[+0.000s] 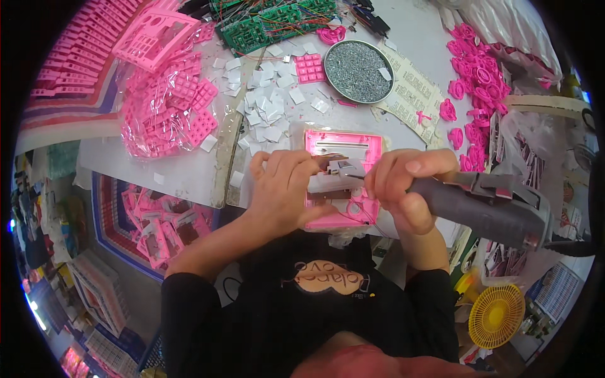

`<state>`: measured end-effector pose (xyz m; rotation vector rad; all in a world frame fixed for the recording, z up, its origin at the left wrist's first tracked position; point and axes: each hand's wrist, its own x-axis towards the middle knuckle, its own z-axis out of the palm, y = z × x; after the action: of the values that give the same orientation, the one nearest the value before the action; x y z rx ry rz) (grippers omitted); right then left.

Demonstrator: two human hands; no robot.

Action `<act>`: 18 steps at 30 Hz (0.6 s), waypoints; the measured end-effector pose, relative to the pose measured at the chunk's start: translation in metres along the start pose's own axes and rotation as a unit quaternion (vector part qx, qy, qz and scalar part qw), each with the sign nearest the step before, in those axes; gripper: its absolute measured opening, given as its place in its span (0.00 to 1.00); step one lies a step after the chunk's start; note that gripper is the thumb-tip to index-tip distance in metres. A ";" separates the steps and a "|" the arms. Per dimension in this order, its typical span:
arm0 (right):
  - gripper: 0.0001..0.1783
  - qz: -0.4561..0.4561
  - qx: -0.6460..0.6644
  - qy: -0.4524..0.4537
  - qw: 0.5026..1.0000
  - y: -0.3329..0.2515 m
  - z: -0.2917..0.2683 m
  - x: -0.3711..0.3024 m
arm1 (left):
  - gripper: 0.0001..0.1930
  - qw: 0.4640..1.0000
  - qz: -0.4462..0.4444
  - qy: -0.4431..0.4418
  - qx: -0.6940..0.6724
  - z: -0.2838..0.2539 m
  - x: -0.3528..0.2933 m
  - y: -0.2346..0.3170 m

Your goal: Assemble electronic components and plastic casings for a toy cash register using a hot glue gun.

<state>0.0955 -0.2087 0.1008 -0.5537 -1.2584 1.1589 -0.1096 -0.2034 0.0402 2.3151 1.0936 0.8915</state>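
A pink plastic casing (324,220) lies open side up on the table in front of me. Across its middle sits a white plastic block (328,183) with a metal-looking piece and some thin wires at its upper edge. My left hand (280,189) grips the casing's left side, fingers over the white block and thumb near the lower edge. In my right hand (406,186) is a dark grey power screwdriver (488,211), held almost level. Its thin bit points left and reaches the right end of the block; whether it touches a screw is too small to tell.
Beyond the casing stand a round dish of small screws (359,70), scattered white squares (268,104) and a pink keypad (309,68). Bagged pink keypads (167,107) lie left, green circuit boards (277,28) behind, pink ring-shaped parts (482,82) right. A lined crate (116,220) sits lower left.
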 end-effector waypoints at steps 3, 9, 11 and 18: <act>0.19 0.006 -0.048 -0.008 0.999 0.010 0.000 -0.001 | 0.22 0.999 0.032 -0.004 0.036 0.010 -0.018 -0.013; 0.19 0.002 -0.039 -0.032 0.999 0.024 0.005 0.000 | 0.21 0.999 0.044 0.013 0.018 0.012 -0.018 -0.018; 0.20 0.010 -0.044 -0.033 0.998 0.026 0.004 -0.003 | 0.20 0.999 0.043 0.013 0.012 0.012 -0.018 -0.019; 0.19 0.007 -0.053 -0.046 0.997 0.033 0.003 -0.003 | 0.21 0.999 0.047 0.019 -0.011 0.012 -0.018 -0.023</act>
<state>0.0808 -0.1996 0.0728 -0.5948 -1.4033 1.1438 -0.1213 -0.2051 0.0112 2.3583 0.9917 0.9804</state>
